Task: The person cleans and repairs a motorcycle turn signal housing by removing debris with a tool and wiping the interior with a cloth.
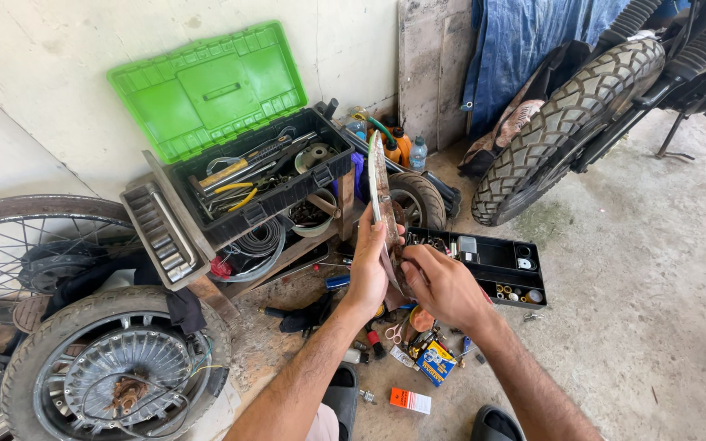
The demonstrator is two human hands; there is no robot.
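Both my hands hold up a flat, rusty metal piece [379, 184], seen edge-on and standing upright above the floor. My left hand [369, 265] grips its lower part from the left side. My right hand [440, 282] closes on its bottom end from the right. Under my hands lie small tools, scissors [396, 333], a small yellow and blue box [435, 363] and an orange box [410, 400] on the concrete floor.
An open black toolbox with a green lid [210, 86] sits on a wooden stand at the left, a socket tray [161, 233] beside it. A black parts tray [492, 265] lies right. Wheels [112, 367] lie at the left; a motorcycle tyre [565, 118] stands at the upper right.
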